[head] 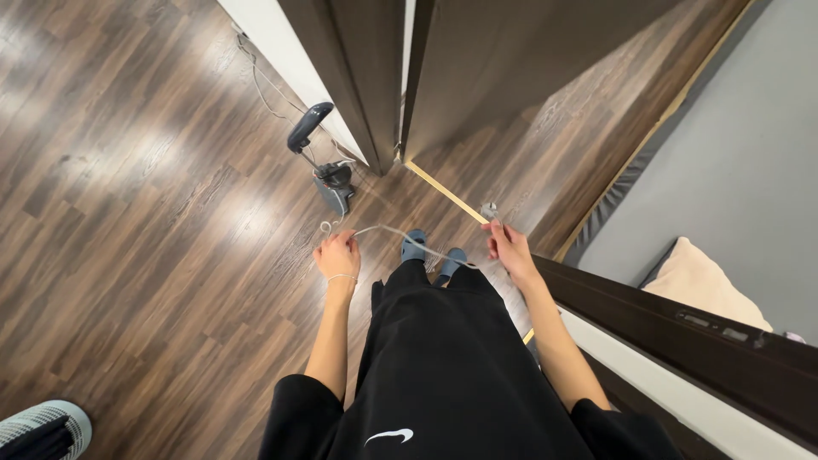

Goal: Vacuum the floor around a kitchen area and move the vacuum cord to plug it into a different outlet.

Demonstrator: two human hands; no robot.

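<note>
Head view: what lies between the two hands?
In the head view, a thin white cord runs from the left hand to the right hand, above two blue slippers on the wood floor.

The floor [153, 196] is glossy dark wood plank with bright reflections, the door [511, 60] a matt dark wood veneer, the cord [400, 236] between the hands smooth pale plastic, its plug [489, 210] perhaps metal, and the trousers [443, 358] matt black cloth.
</note>
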